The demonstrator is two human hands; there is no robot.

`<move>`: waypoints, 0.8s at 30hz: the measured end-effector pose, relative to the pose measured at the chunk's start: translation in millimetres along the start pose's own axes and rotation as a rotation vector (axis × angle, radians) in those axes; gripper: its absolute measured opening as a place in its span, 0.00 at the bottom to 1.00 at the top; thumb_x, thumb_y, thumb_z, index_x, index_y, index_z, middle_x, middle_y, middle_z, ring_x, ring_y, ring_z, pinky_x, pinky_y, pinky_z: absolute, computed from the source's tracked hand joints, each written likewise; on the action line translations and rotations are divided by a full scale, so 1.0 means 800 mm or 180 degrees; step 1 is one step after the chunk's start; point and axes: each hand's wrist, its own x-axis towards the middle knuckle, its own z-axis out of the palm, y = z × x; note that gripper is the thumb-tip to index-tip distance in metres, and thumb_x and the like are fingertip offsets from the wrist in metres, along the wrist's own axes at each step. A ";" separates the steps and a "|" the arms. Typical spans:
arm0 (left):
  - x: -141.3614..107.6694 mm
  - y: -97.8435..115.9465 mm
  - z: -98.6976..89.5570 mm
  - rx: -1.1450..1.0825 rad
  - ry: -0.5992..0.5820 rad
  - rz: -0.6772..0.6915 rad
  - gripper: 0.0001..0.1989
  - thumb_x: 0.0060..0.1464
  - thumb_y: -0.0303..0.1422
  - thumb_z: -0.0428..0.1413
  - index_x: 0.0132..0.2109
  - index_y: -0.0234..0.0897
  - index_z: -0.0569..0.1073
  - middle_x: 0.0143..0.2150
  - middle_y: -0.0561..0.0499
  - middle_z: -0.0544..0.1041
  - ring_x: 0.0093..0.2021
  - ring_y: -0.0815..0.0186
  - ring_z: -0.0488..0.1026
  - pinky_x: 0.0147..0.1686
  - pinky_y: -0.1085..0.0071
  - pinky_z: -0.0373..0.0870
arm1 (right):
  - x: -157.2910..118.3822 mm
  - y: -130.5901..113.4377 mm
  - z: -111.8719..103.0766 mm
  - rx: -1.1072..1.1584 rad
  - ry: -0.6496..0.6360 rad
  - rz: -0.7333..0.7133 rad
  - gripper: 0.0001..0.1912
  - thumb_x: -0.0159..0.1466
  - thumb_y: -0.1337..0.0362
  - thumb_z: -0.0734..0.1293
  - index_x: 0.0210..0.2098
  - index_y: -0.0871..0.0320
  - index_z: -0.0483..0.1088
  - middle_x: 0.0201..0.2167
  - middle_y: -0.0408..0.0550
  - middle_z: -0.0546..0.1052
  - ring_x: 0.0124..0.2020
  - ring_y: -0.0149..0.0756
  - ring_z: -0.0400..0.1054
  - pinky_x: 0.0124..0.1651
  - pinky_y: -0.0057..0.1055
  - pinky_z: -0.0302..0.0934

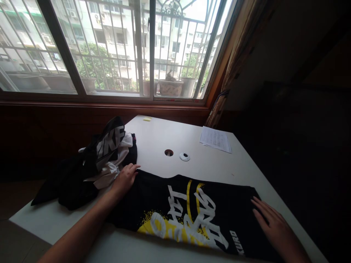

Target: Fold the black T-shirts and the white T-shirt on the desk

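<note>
The black shirt (153, 193) lies across the near part of the white surface (153, 138), spread into a long, wide band with its yellow and white print facing up. It looks largely flattened, and its shape suggests it is already doubled over, though the layers underneath are hidden. The left hand (126, 179) is at the shirt's far left corner; whether its fingers pinch the cloth or merely rest there, I cannot tell. The right hand (270, 223) lies at the other end, fingers extended and loose, gripping nothing. Beside the left forearm, the clothes pile (109, 149) is rumpled and unsorted, so that part appears undone. Papers (215, 139) lie farther back.
</note>
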 end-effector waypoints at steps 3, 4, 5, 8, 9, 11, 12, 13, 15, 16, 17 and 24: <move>-0.004 0.011 -0.006 0.0521 0.0037 0.0115 0.21 0.63 0.25 0.47 0.60 0.39 0.72 0.54 0.41 0.74 0.54 0.52 0.72 0.52 0.55 0.72 | 0.001 0.001 0.001 0.0023 0.0064 -0.0058 0.29 0.67 0.46 0.57 0.57 0.56 0.72 0.60 0.55 0.74 0.61 0.56 0.67 0.62 0.57 0.62; -0.006 0.020 -0.010 0.0625 0.0045 0.0221 0.22 0.63 0.26 0.46 0.61 0.40 0.71 0.58 0.40 0.73 0.58 0.51 0.69 0.55 0.54 0.70 | 0.001 0.001 0.002 0.0037 0.0083 -0.0064 0.29 0.67 0.46 0.57 0.57 0.56 0.72 0.60 0.55 0.74 0.61 0.56 0.67 0.63 0.57 0.62; -0.009 0.030 -0.013 0.0685 0.0035 0.0367 0.22 0.64 0.26 0.46 0.63 0.40 0.70 0.63 0.41 0.70 0.63 0.51 0.66 0.59 0.52 0.67 | 0.001 0.001 0.002 0.0048 0.0081 -0.0057 0.29 0.67 0.46 0.57 0.57 0.56 0.72 0.60 0.55 0.74 0.61 0.56 0.67 0.63 0.57 0.62; -0.020 0.074 -0.013 0.0689 -0.0145 0.0899 0.22 0.69 0.33 0.45 0.67 0.42 0.65 0.71 0.45 0.62 0.72 0.52 0.54 0.68 0.50 0.55 | 0.001 0.001 0.002 0.0039 0.0026 0.0050 0.29 0.67 0.46 0.56 0.58 0.55 0.71 0.60 0.54 0.73 0.61 0.56 0.67 0.62 0.57 0.62; -0.025 0.090 -0.008 0.0657 -0.0257 0.1066 0.24 0.70 0.37 0.45 0.69 0.44 0.62 0.73 0.46 0.60 0.73 0.52 0.52 0.69 0.49 0.53 | 0.001 0.000 0.002 0.0032 -0.0001 0.0081 0.29 0.67 0.45 0.56 0.58 0.55 0.71 0.61 0.54 0.73 0.62 0.56 0.66 0.62 0.58 0.62; -0.037 0.117 0.008 0.0549 -0.0549 0.1399 0.28 0.70 0.46 0.45 0.72 0.47 0.56 0.75 0.49 0.55 0.74 0.52 0.49 0.70 0.47 0.49 | 0.000 -0.002 0.001 0.0019 -0.0036 0.0124 0.30 0.67 0.45 0.56 0.59 0.55 0.70 0.62 0.54 0.72 0.62 0.56 0.66 0.63 0.58 0.62; -0.042 0.125 0.017 0.0504 -0.0676 0.1490 0.30 0.69 0.49 0.45 0.73 0.48 0.54 0.75 0.50 0.54 0.74 0.52 0.49 0.70 0.47 0.48 | 0.000 -0.004 0.000 0.0016 -0.0044 0.0133 0.30 0.67 0.45 0.56 0.59 0.56 0.70 0.61 0.54 0.72 0.62 0.56 0.66 0.63 0.57 0.62; -0.047 0.130 0.025 0.0472 -0.0784 0.1527 0.31 0.69 0.51 0.45 0.73 0.49 0.52 0.75 0.50 0.53 0.74 0.52 0.48 0.70 0.46 0.46 | 0.001 -0.005 -0.001 0.0009 -0.0055 0.0141 0.30 0.67 0.45 0.56 0.59 0.56 0.70 0.61 0.53 0.73 0.62 0.55 0.66 0.63 0.57 0.61; -0.053 0.129 0.037 0.0445 -0.0899 0.1471 0.33 0.68 0.52 0.44 0.74 0.51 0.48 0.75 0.50 0.52 0.74 0.52 0.48 0.71 0.46 0.44 | 0.001 -0.009 -0.004 -0.0010 -0.0056 0.0149 0.30 0.68 0.45 0.55 0.58 0.56 0.71 0.61 0.53 0.73 0.62 0.55 0.66 0.63 0.56 0.62; -0.055 0.123 0.039 0.0446 -0.0906 0.1409 0.33 0.68 0.52 0.44 0.74 0.51 0.47 0.75 0.51 0.51 0.74 0.53 0.48 0.71 0.46 0.44 | 0.001 -0.011 -0.006 -0.0020 -0.0058 0.0145 0.30 0.68 0.45 0.55 0.58 0.56 0.71 0.61 0.53 0.73 0.62 0.54 0.66 0.63 0.56 0.62; -0.055 0.114 0.039 0.0454 -0.0882 0.1346 0.33 0.69 0.52 0.43 0.74 0.52 0.46 0.76 0.51 0.50 0.74 0.53 0.48 0.71 0.47 0.43 | 0.001 -0.013 -0.007 -0.0029 -0.0064 0.0140 0.30 0.68 0.45 0.55 0.58 0.56 0.71 0.61 0.53 0.73 0.62 0.54 0.66 0.64 0.55 0.62; -0.067 0.028 0.008 0.0747 -0.0639 0.1028 0.33 0.69 0.50 0.45 0.74 0.51 0.45 0.76 0.51 0.49 0.74 0.56 0.49 0.71 0.54 0.44 | 0.001 -0.018 -0.014 -0.0047 -0.0093 0.0168 0.30 0.67 0.46 0.55 0.58 0.55 0.72 0.60 0.52 0.74 0.62 0.53 0.66 0.62 0.54 0.63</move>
